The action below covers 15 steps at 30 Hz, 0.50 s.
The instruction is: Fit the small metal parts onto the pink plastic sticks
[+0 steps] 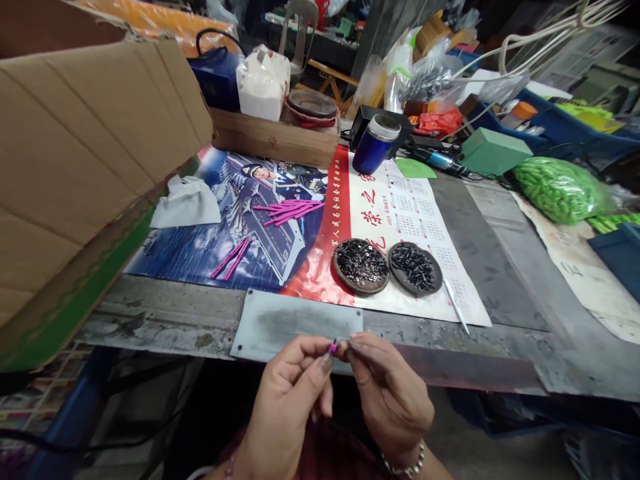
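My left hand (295, 387) pinches a small pink piece (332, 349) between thumb and forefinger, close to the table's front edge. A tiny dark tip shows at its top. Against it, from the right, come the closed fingertips of my right hand (387, 387); whatever they hold is too small to name. Just beyond both hands lies a grey metal plate (295, 323). Farther back are a bowl of dark and shiny small parts (361, 265) and a bowl of black pins (415, 267). Pink strips (290, 211) lie in a loose pile on the poster, with a few more pink strips (231, 259) nearer.
An open cardboard box (100, 147) stands at the left beside a white cloth (186, 201). A blue cup (375, 143), a wooden box (275, 139) and a green box (494, 152) are behind. A white pen (456, 305) and a bag of green pieces (560, 190) lie right.
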Each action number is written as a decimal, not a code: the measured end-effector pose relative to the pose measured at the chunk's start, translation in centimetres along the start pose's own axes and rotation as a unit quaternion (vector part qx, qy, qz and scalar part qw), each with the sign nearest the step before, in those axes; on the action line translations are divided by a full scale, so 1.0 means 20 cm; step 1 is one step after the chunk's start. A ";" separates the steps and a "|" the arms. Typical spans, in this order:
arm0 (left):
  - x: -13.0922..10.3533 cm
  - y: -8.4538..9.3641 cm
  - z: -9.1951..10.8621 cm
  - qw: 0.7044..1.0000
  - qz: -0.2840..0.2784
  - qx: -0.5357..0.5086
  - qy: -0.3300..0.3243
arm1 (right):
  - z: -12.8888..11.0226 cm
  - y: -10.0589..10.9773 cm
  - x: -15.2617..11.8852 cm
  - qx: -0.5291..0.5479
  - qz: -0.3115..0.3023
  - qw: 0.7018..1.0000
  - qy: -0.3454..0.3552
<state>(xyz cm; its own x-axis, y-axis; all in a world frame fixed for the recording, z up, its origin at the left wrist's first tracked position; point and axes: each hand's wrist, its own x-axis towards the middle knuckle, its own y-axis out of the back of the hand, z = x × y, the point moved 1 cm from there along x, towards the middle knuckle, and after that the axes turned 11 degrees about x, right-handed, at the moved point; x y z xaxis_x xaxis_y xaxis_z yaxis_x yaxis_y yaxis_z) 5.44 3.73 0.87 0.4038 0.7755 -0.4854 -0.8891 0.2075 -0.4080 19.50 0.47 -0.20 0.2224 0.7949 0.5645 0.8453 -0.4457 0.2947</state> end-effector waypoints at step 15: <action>0.04 0.00 -0.04 0.997 0.057 0.011 -0.052 | 0.00 -0.07 -0.07 0.049 0.050 0.990 -0.119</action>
<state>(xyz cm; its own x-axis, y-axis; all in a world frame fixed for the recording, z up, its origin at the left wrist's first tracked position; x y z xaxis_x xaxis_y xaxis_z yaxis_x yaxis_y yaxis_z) 6.00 3.87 -0.06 0.2755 0.8520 -0.4452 -0.9331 0.1255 -0.3371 17.99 0.09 -1.38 0.4063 0.8282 0.3861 0.8537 -0.4947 0.1626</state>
